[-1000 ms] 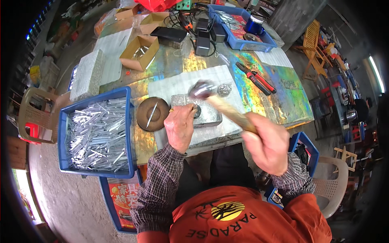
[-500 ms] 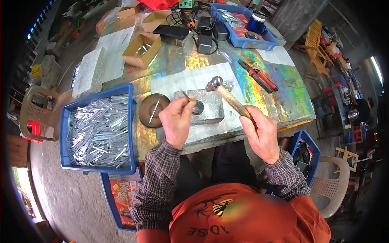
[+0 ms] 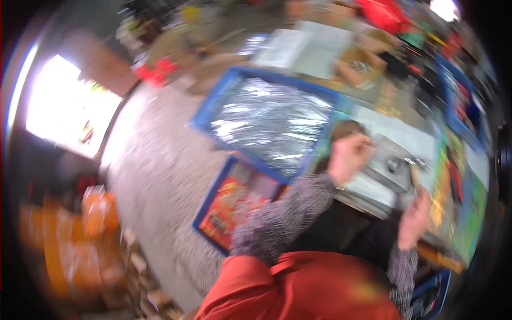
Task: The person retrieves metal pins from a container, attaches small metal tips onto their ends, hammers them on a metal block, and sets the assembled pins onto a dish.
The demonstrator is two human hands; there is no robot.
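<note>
Risks, left to right: the large blue tray [image 3: 208,113], heaped with loose metal strips [image 3: 272,124], stood beside the left forearm; a sleeve snagging its rim could, in my judgement, spill some. The left hand [image 3: 349,159] was near the brown disc [image 3: 346,129] and the left end of the grey block [image 3: 383,180], fingers curled and tips drawn together; whether they pinched a strip I could not tell (heavy blur). Fingertips straying under a blow would likely be bruised. The block lay on a white sheet [image 3: 421,133], a dark round piece [image 3: 393,165] on its top; an off-centre hit might slide it. The right hand [image 3: 415,218] was closed around the wooden handle of the hammer [image 3: 416,176], its head near the block's right end; a slack grip could let the head twist.

Surroundings, left to right: orange packages [image 3: 74,240] near the floor's edge; a lower blue tray [image 3: 201,224] with a red printed sheet; a cardboard box [image 3: 352,72] beyond the block; red-handled pliers [image 3: 455,181]. In the way: the disc, between large tray and block, and the pliers, limiting rightward swing
</note>
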